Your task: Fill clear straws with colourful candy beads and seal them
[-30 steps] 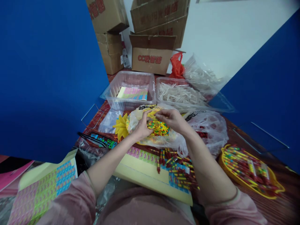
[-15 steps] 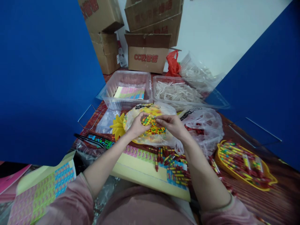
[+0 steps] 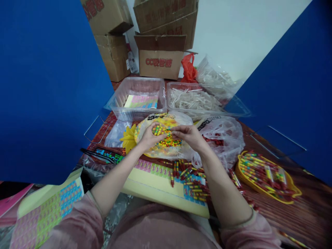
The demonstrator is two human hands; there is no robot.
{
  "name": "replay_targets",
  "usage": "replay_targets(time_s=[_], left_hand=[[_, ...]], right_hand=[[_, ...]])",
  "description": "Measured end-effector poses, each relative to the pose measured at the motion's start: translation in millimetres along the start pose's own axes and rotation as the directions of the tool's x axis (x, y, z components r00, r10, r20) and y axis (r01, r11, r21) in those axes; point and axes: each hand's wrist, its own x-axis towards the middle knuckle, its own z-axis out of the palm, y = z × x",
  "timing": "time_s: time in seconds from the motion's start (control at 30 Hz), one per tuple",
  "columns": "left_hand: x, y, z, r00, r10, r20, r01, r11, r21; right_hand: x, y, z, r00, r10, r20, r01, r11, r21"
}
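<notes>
My left hand (image 3: 149, 137) is curled around several clear straws (image 3: 158, 130) filled with coloured beads. Just to its right, the fingertips of my right hand (image 3: 190, 136) are pinched together beside the straw ends; whatever they hold is too small to make out. Below both hands, loose red, yellow and green beads (image 3: 171, 141) lie in an open white plastic bag (image 3: 184, 121). This bag rests on a yellow tray with a leaf-shaped end (image 3: 128, 136). Nearer my body, finished-looking bead tubes with dark red ends (image 3: 195, 188) are spread over a label sheet (image 3: 153, 183).
A yellow basket (image 3: 240, 173) of bead tubes stands at the right. Behind are a clear tub (image 3: 119, 103) holding label sheets and another tub with empty straws (image 3: 192, 98). A second plastic bag (image 3: 233, 135) holds dark red pieces. Blue panels (image 3: 46, 86) flank the table.
The whole view has shifted slightly, so most things sit a little further left and higher. Both hands keep nearly the same pose over the beads.
</notes>
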Motion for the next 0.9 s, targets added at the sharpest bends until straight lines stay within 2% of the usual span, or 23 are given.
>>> replay_targets(time_s=[0.17,0.33,0.43,0.6,0.73,0.9], left_hand=[[0.7,-1.7,0.7,0.997,-0.079,0.026,0.082,0.991,-0.106],[1.1,-2.6,-0.4,0.999,-0.037,0.026,0.040,0.993,-0.110],[1.2,-1.9,-0.4,0.996,-0.051,0.077,0.064,0.983,-0.174],[2.1,-1.3,0.0,0.995,-0.083,0.049,0.091,0.975,-0.204],[1.0,2.9,-0.1,0.990,-0.116,0.082,0.132,0.964,-0.231],[0.2,8.7,1.0,0.990,-0.128,0.065,0.142,0.941,-0.306]], right_hand=[[-2.9,1.5,2.0,1.000,0.017,-0.005,-0.017,0.999,0.046],[-11.0,0.2,5.1,0.999,0.046,-0.013,-0.045,0.997,0.067],[-14.6,0.2,7.3,0.998,0.058,-0.039,-0.053,0.993,0.106],[-14.6,3.4,9.7,0.998,0.059,-0.035,-0.054,0.990,0.127],[-10.4,9.3,10.1,0.996,0.060,-0.069,-0.049,0.988,0.145],[-8.7,13.5,9.7,0.996,0.063,-0.065,-0.049,0.981,0.190]])
